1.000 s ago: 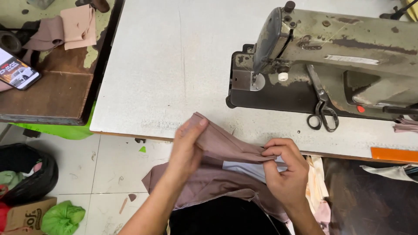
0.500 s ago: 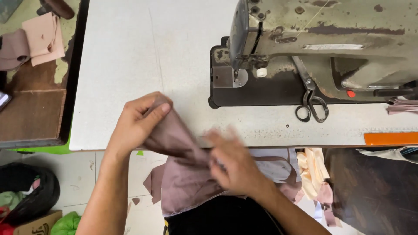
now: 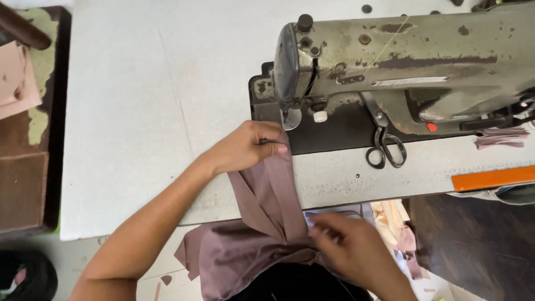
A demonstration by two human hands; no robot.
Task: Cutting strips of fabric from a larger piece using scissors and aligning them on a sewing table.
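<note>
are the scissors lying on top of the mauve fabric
No, the scissors lie on the table by the sewing machine, well to the side of the mauve fabric.

At 6 o'clock I see mauve-brown fabric (image 3: 262,223). At 1 o'clock, an olive-grey sewing machine (image 3: 412,61) with dark chipped patches. Black-handled scissors (image 3: 384,146) at 3 o'clock; orange strip (image 3: 493,178) beyond; pale grey table (image 3: 156,100).

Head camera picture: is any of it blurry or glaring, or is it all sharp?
Head view: the right hand is smeared by motion blur at the fingers; the left hand, mauve fabric and sewing machine are sharp; light is soft and even, with no harsh glare on the white table.
</note>
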